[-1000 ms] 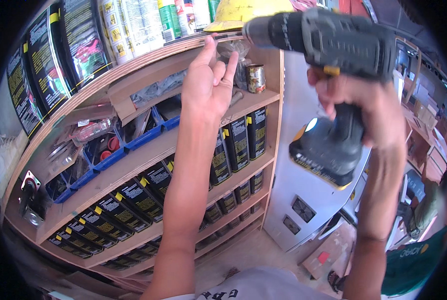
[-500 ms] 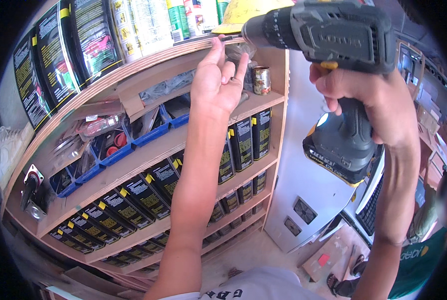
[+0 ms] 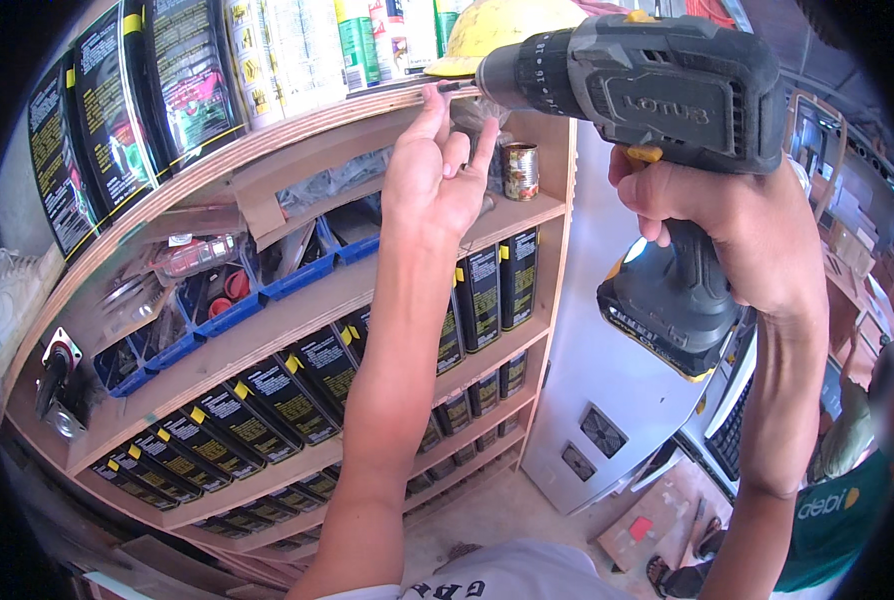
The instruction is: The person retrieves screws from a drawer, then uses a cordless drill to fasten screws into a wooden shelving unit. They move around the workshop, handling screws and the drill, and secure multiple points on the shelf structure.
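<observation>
My right hand is wrapped around the grip of a dark grey cordless drill, its index finger by the yellow trigger. The drill lies level, its chuck pointing left along the front edge of the top shelf. A short dark bit sticks out of the chuck. Beside its tip, my left hand is raised with thumb and index finger together at the bit's end; other fingers are partly curled, the little finger stretched up. What the fingertips pinch is too small to make out. A wooden shelf unit stands behind the left arm.
Black-and-yellow cans line the lower shelves. Blue bins with small parts and a tin can sit higher. On top are more containers and a yellow hard hat. A white cabinet stands right; a person in green is at far right.
The drill and my right hand have shifted slightly left and down, bringing the chuck a little closer to my left fingertips. My left hand keeps nearly the same place and pose.
</observation>
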Available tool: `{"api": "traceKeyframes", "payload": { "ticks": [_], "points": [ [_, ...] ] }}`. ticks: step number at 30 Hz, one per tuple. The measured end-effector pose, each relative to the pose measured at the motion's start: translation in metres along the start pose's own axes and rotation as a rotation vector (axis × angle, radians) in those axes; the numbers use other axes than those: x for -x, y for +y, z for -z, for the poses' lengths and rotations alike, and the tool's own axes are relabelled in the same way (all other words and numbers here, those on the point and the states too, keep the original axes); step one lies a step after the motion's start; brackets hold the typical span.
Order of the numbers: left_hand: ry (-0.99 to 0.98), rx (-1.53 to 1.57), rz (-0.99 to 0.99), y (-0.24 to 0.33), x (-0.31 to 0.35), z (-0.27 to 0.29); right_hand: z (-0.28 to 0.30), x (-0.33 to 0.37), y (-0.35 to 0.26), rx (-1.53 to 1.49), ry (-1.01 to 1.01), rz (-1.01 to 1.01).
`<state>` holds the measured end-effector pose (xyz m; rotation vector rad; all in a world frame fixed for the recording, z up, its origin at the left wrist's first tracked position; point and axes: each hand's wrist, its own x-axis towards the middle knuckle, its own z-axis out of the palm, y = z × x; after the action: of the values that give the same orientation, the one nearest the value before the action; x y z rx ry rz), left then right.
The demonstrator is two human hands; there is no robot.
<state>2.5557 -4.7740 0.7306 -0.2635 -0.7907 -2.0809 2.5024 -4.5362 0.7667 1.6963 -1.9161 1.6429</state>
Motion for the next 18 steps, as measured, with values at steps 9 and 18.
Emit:
{"api": "traceKeyframes", "payload": {
  "ticks": [9, 18],
  "points": [
    [0.006, 0.013, 0.005, 0.0001, -0.0057, 0.0042, -0.0041, -0.0011, -0.002, 0.088, 0.027, 0.023],
    [0.056, -0.043, 0.015, 0.0019, -0.0063, 0.003, -0.0003, -0.003, 0.0064, 0.089, -0.014, 0.063]
  ]
}}
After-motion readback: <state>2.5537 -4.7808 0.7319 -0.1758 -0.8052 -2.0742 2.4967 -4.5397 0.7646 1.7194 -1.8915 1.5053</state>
